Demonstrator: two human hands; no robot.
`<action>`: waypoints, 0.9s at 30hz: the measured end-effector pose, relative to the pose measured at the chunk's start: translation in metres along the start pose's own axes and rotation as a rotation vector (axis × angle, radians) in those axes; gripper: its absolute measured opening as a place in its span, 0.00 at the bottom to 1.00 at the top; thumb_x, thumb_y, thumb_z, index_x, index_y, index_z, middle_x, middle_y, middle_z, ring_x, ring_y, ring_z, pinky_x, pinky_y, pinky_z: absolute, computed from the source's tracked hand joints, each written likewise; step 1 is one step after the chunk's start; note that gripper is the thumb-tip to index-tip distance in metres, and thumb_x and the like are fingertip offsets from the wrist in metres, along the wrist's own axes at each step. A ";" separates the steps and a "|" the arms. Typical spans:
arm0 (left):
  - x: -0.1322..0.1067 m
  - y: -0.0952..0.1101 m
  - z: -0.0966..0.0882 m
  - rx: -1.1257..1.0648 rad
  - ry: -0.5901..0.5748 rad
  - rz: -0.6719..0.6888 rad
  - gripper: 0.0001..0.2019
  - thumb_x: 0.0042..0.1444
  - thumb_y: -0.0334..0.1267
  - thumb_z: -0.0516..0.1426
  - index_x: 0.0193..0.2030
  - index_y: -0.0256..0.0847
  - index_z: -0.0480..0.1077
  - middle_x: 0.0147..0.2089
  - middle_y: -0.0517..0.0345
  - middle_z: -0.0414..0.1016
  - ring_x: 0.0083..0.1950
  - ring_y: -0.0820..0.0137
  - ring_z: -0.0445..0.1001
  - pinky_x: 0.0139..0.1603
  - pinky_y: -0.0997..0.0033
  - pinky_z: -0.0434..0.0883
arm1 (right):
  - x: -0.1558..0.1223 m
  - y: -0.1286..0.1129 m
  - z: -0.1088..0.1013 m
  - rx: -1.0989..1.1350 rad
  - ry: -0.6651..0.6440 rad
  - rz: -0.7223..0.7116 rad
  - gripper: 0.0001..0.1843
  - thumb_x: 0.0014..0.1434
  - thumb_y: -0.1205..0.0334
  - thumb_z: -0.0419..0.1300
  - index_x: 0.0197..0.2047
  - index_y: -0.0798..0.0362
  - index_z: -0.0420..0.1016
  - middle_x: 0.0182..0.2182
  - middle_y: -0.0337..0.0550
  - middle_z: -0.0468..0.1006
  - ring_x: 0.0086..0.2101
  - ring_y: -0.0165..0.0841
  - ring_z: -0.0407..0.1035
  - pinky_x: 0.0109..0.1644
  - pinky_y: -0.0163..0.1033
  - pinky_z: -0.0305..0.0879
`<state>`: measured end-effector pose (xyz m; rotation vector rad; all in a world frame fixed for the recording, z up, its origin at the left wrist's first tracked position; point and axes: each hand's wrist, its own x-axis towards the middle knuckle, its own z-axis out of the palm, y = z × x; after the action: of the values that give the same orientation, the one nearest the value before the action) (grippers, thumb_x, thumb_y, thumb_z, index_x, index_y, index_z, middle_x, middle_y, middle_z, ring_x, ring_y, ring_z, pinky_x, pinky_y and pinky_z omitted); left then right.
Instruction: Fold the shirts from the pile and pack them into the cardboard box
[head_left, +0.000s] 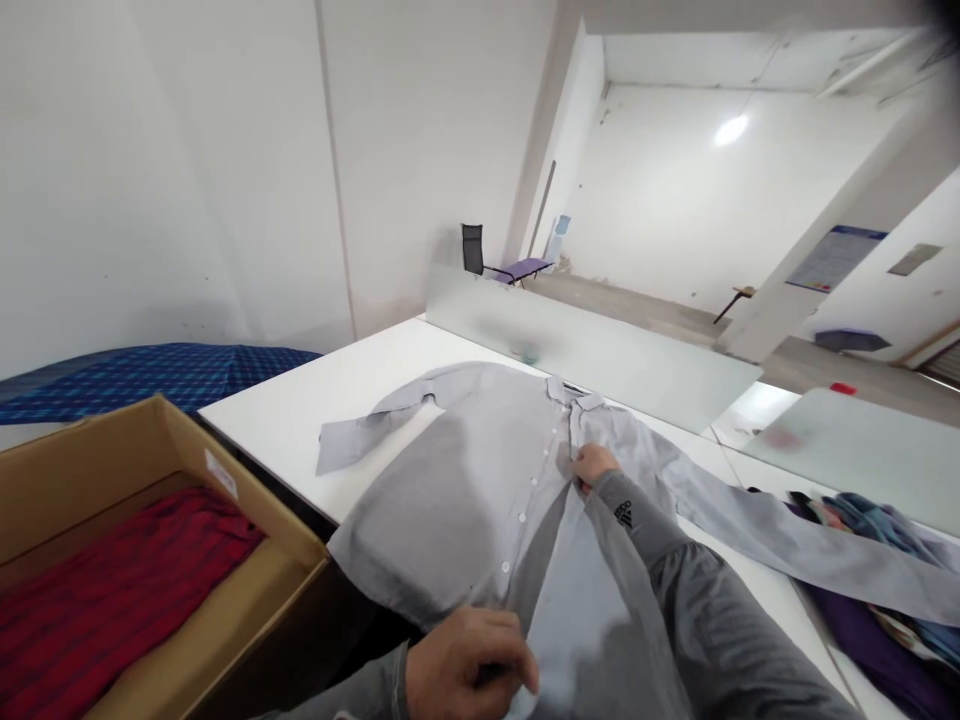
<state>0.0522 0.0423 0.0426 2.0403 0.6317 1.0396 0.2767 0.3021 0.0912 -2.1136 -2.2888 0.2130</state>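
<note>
A light grey button-up shirt [480, 470] lies front up on the white table, its collar toward the far side and its front parted along the row of white buttons. My right hand [596, 464] pinches the edge of the open front a little below the collar. Close to me, my left hand [471, 662] is curled closed at the lower hem, with a bit of the pale cloth showing at its fingertips. One sleeve is bent out to the left; the other stretches far to the right, past my right forearm.
An open cardboard box [300, 545] with a red plaid garment [142, 590] inside stands at the left. Behind it is a blue checked umbrella [187, 370]. Frosted partitions [600, 345] edge the white table [300, 405]. Piled clothes [870, 630] lie at the right.
</note>
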 end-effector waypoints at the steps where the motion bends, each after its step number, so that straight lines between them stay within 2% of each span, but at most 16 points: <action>1: -0.002 0.001 -0.002 -0.007 -0.001 0.014 0.08 0.55 0.31 0.52 0.33 0.39 0.73 0.28 0.57 0.71 0.31 0.73 0.70 0.34 0.77 0.65 | 0.000 -0.001 -0.003 0.026 0.012 -0.022 0.08 0.51 0.68 0.55 0.22 0.54 0.72 0.14 0.42 0.72 0.25 0.34 0.74 0.30 0.32 0.63; 4: -0.012 -0.002 -0.005 0.038 -0.025 -0.027 0.08 0.52 0.28 0.53 0.34 0.40 0.73 0.29 0.59 0.73 0.32 0.73 0.71 0.38 0.77 0.65 | -0.001 -0.005 -0.003 0.101 0.022 -0.110 0.10 0.54 0.68 0.52 0.26 0.54 0.72 0.15 0.38 0.73 0.23 0.29 0.73 0.31 0.29 0.62; 7: -0.027 -0.015 -0.003 0.107 -0.107 -0.213 0.11 0.49 0.25 0.54 0.35 0.41 0.74 0.31 0.61 0.74 0.33 0.74 0.71 0.37 0.79 0.65 | -0.001 -0.007 0.009 0.153 -0.058 -0.163 0.07 0.51 0.69 0.55 0.24 0.54 0.72 0.14 0.34 0.72 0.19 0.28 0.70 0.28 0.29 0.62; 10: -0.040 -0.031 0.000 0.138 -0.203 -0.325 0.13 0.47 0.23 0.55 0.37 0.41 0.74 0.34 0.62 0.75 0.35 0.74 0.72 0.39 0.80 0.66 | 0.005 -0.002 0.019 0.192 -0.093 -0.175 0.08 0.52 0.64 0.57 0.23 0.54 0.72 0.15 0.34 0.73 0.18 0.28 0.69 0.26 0.29 0.62; 13: -0.045 -0.044 0.002 0.130 -0.231 -0.389 0.15 0.47 0.24 0.56 0.40 0.42 0.74 0.37 0.63 0.77 0.39 0.73 0.73 0.43 0.79 0.68 | 0.022 0.009 0.016 0.195 0.042 -0.128 0.10 0.57 0.62 0.54 0.29 0.54 0.75 0.21 0.37 0.77 0.25 0.30 0.72 0.31 0.31 0.64; 16: -0.046 -0.052 0.002 0.009 -0.250 -0.413 0.13 0.49 0.27 0.58 0.43 0.42 0.75 0.39 0.62 0.78 0.39 0.72 0.74 0.42 0.80 0.69 | 0.048 0.020 0.009 0.157 0.230 -0.031 0.13 0.58 0.66 0.51 0.38 0.54 0.76 0.33 0.43 0.79 0.38 0.34 0.73 0.42 0.36 0.66; 18: -0.047 -0.055 0.002 -0.077 -0.237 -0.425 0.11 0.52 0.30 0.58 0.42 0.42 0.76 0.38 0.61 0.79 0.39 0.72 0.75 0.41 0.80 0.69 | 0.067 0.025 0.008 0.128 0.299 0.030 0.15 0.58 0.67 0.50 0.43 0.55 0.76 0.39 0.48 0.78 0.43 0.37 0.72 0.46 0.38 0.64; 20: -0.047 -0.058 0.001 -0.135 -0.212 -0.426 0.09 0.54 0.32 0.58 0.41 0.42 0.77 0.38 0.60 0.79 0.39 0.71 0.76 0.42 0.79 0.69 | 0.084 0.027 0.012 0.106 0.329 0.078 0.17 0.59 0.65 0.50 0.47 0.56 0.75 0.43 0.52 0.77 0.44 0.39 0.71 0.48 0.39 0.63; 23: -0.046 -0.062 -0.002 -0.200 -0.201 -0.395 0.09 0.59 0.40 0.56 0.40 0.42 0.78 0.38 0.58 0.80 0.41 0.71 0.76 0.46 0.77 0.70 | 0.107 0.025 0.020 0.081 0.350 0.136 0.21 0.59 0.57 0.53 0.51 0.59 0.73 0.47 0.57 0.74 0.46 0.41 0.69 0.48 0.40 0.62; 25: -0.045 -0.065 -0.005 -0.242 -0.209 -0.381 0.14 0.60 0.47 0.55 0.40 0.42 0.78 0.39 0.56 0.80 0.41 0.70 0.77 0.47 0.76 0.70 | 0.119 0.023 0.024 0.068 0.352 0.164 0.22 0.57 0.54 0.56 0.48 0.61 0.74 0.46 0.59 0.75 0.46 0.43 0.69 0.48 0.41 0.62; 27: -0.044 -0.067 -0.008 -0.281 -0.223 -0.364 0.18 0.59 0.52 0.55 0.40 0.40 0.79 0.38 0.54 0.80 0.41 0.68 0.77 0.46 0.75 0.70 | 0.130 0.022 0.025 0.063 0.349 0.180 0.17 0.55 0.58 0.57 0.43 0.61 0.76 0.43 0.60 0.76 0.44 0.44 0.70 0.46 0.41 0.62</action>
<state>0.0152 0.0544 -0.0277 1.6865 0.6672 0.6379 0.2853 0.4302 0.0533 -2.1258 -1.8774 -0.0764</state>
